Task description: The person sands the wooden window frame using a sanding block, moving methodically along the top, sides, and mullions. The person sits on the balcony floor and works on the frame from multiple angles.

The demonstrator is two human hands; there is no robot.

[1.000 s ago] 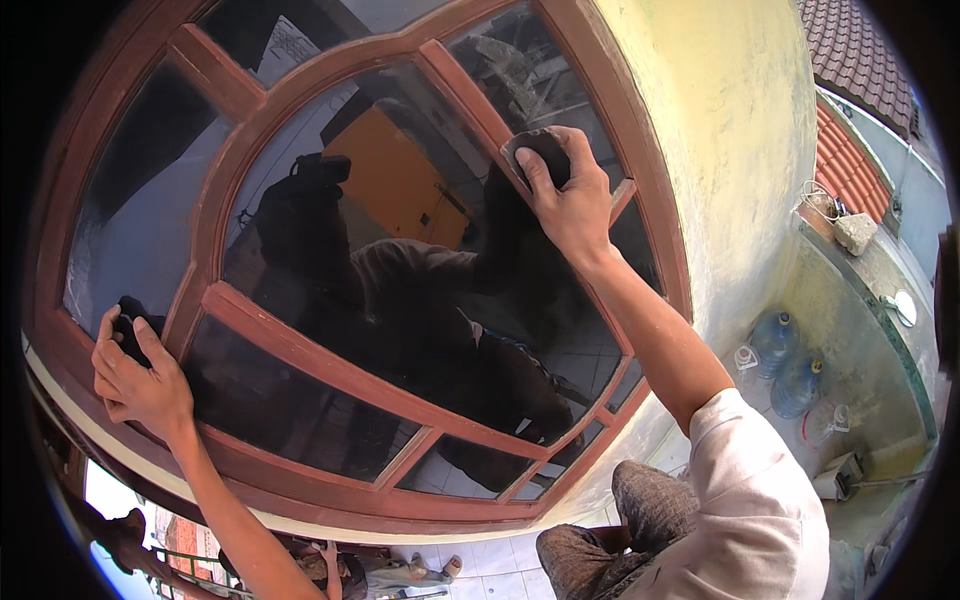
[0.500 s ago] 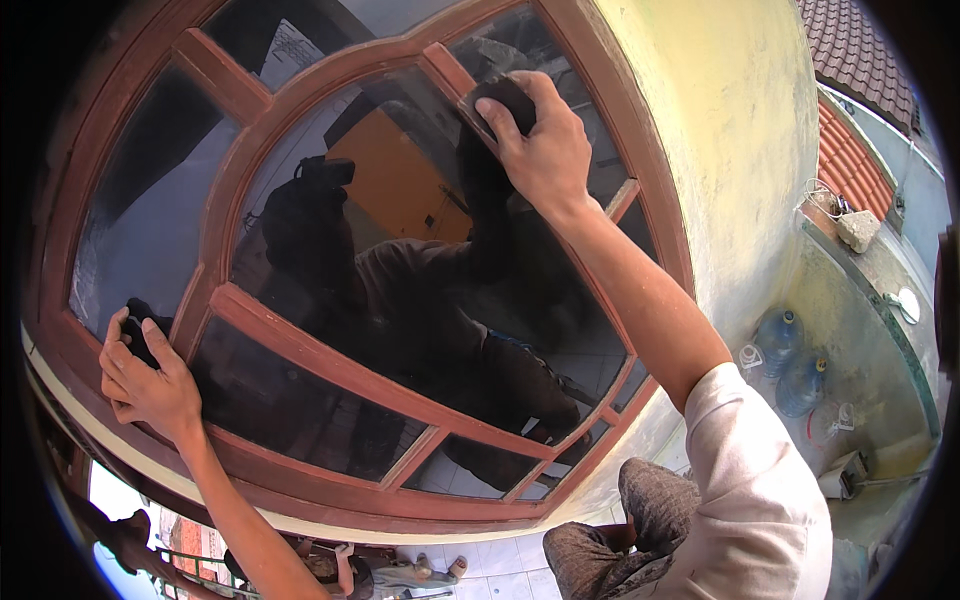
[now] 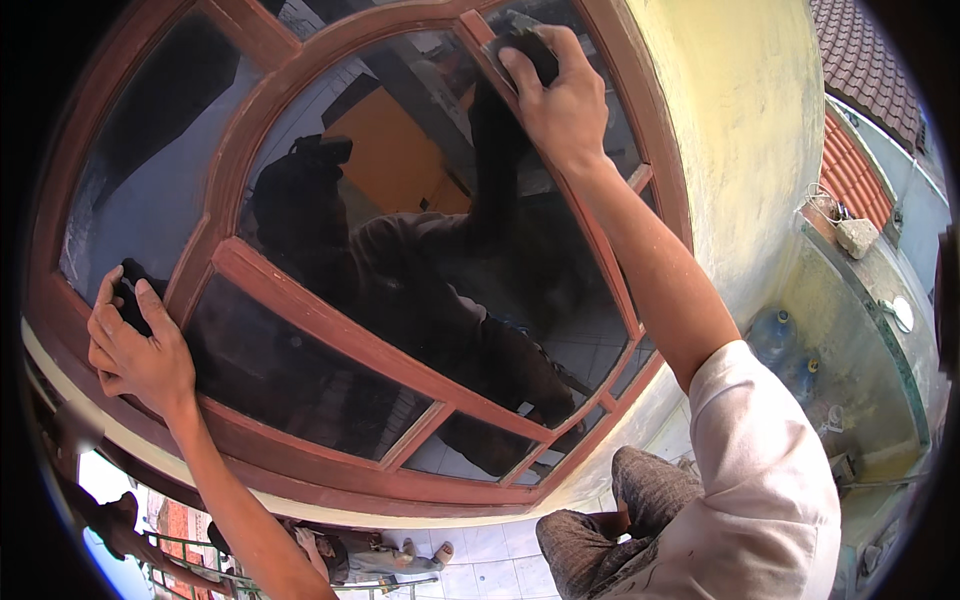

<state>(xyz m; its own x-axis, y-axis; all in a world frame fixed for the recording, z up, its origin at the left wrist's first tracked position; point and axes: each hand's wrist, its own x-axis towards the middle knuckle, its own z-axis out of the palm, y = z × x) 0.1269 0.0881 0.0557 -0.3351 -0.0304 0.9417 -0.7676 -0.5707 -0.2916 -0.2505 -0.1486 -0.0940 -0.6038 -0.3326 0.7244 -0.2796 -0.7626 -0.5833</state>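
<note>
A reddish-brown wooden window frame [image 3: 325, 318] with dark glass panes [image 3: 440, 280] fills most of the view. At its upper right, my right hand [image 3: 565, 105] is closed on a dark flat piece [image 3: 538, 58] that looks like folded sandpaper. This piece rests against a slanting wooden bar [image 3: 484, 42] of the frame. My left hand [image 3: 145, 345] leans on the lower left of the frame and glass, thumb and fingers apart and curved. The dark shape by its fingertips seems to be its reflection; nothing held shows there.
A yellowish wall [image 3: 725, 130] borders the window on the right. Blue water jugs [image 3: 775, 335] stand low beyond it, near a ledge with a pale stone block [image 3: 857, 237]. Below, another person [image 3: 345, 555] is partly visible near white floor tiles [image 3: 490, 560] and a green railing.
My right hand has slid a little farther up the slanting bar with the dark piece. The whole view has shifted slightly, and my left hand stays at the same spot on the frame.
</note>
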